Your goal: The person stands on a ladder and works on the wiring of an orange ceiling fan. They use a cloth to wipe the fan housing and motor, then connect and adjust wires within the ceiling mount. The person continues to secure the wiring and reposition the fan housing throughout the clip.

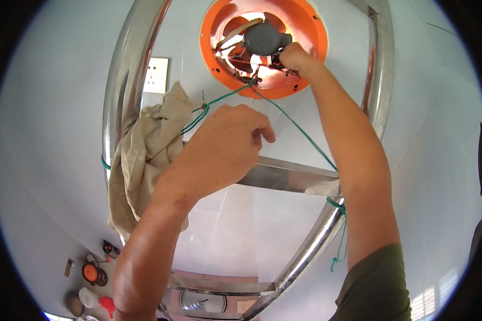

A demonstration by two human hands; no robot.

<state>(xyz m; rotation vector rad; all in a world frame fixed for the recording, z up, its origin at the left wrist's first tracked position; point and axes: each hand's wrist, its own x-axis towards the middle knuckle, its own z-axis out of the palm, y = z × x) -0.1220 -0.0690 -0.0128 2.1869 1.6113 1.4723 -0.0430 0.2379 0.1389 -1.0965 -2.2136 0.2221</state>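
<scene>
An orange round fan housing (210,43) is set in the wall ahead, with a dark grey motor (263,38) at its centre and blades behind it. My right hand (297,58) reaches into the housing, its fingers curled against a dark part beside the motor. What they grip is hidden. In front of the metal ladder my left hand (225,144) hangs in the air below the fan, loosely bent, index finger and thumb a little apart and nothing visible between them. A green cord (292,124) runs from the housing's lower rim to both ladder rails.
A beige cloth (144,155) drapes over the ladder's left rail (124,80). A ladder rung (284,176) crosses below my hands. One wall socket (157,75) sits left of the fan. Far below are an orange-lidded pot (91,273), a red scoop (107,305) and a round basin (202,302).
</scene>
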